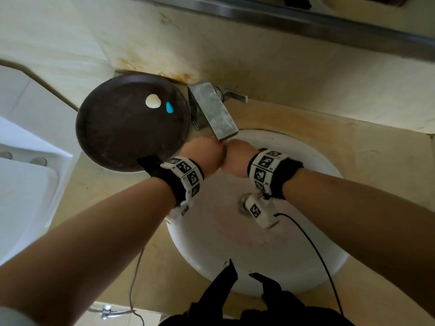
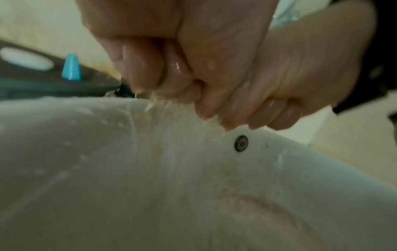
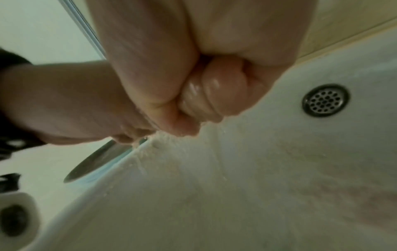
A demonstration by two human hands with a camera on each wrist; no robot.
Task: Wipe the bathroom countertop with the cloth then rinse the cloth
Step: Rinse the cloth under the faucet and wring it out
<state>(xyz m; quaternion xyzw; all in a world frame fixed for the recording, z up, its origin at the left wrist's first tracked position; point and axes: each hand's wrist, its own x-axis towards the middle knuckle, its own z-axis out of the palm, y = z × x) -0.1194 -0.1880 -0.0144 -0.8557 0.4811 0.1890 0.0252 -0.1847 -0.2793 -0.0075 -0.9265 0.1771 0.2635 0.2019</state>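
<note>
Both fists meet right under the tap (image 1: 213, 109): left hand (image 1: 202, 156) and right hand (image 1: 237, 158) curled tight, knuckles touching, cloth hidden inside, water streaming down.

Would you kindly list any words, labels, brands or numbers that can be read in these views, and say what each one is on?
No readable text in any view.
Left wristband: black-and-white square marker patterns with tiny characters beside them, too small to read.
Right wristband: the same kind of markers, characters also too small.
White camera unit under the right wrist: one square marker, no words.
Faucet, dark tray and sink: no brand or label visible.
</note>
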